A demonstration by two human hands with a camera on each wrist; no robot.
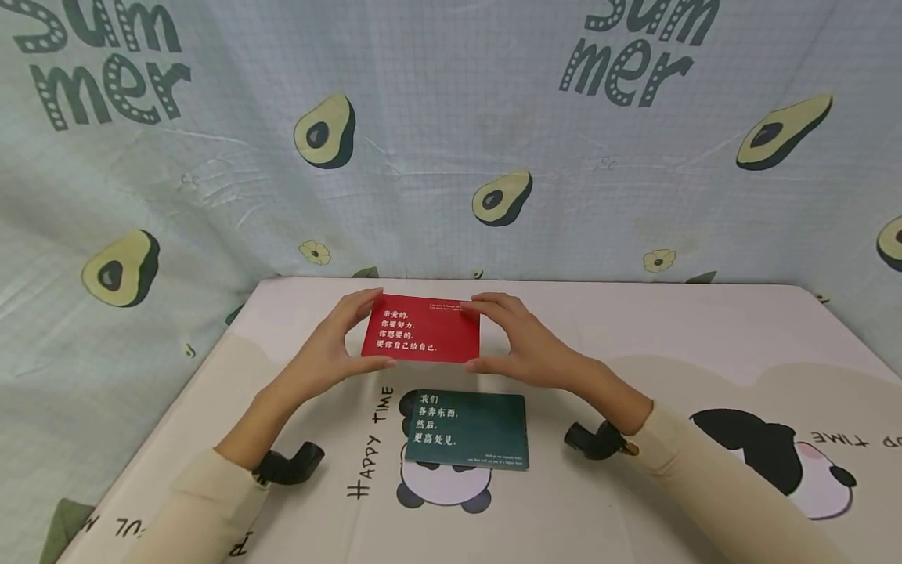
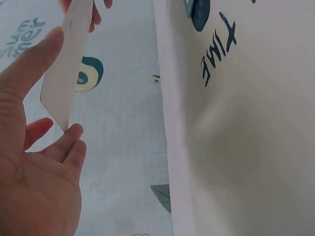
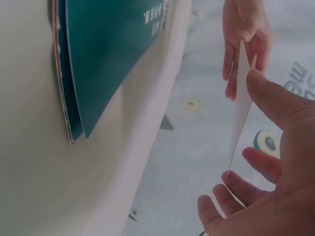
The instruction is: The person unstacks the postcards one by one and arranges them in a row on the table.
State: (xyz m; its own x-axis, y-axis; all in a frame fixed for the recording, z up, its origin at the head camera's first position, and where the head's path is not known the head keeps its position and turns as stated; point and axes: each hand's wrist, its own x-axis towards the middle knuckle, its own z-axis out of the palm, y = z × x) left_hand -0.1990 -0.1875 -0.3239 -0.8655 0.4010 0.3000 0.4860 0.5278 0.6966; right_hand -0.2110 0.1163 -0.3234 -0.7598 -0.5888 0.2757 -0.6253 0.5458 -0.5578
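Observation:
A red card (image 1: 421, 330) with white Chinese writing is held up off the table, its printed face toward the head camera. My left hand (image 1: 326, 345) grips its left end between thumb and fingertips. The right hand (image 1: 527, 343) grips the opposite end the same way. From the wrists, the card (image 2: 64, 73) shows its pale back nearly edge-on, thumb on one long edge and fingertips on the other. Below the red card lies a dark green card (image 1: 467, 432), also with white writing. In the right wrist view the green card (image 3: 106, 59) tops a small stack whose layers stand slightly apart.
The pale tablecloth (image 1: 578, 486) carries a panda print, a dog print and lettering. Behind the table's far edge hangs a light curtain (image 1: 423, 133) with avocados on it. A black curved device (image 1: 292, 464) is strapped under the left wrist, another (image 1: 592, 440) under the right.

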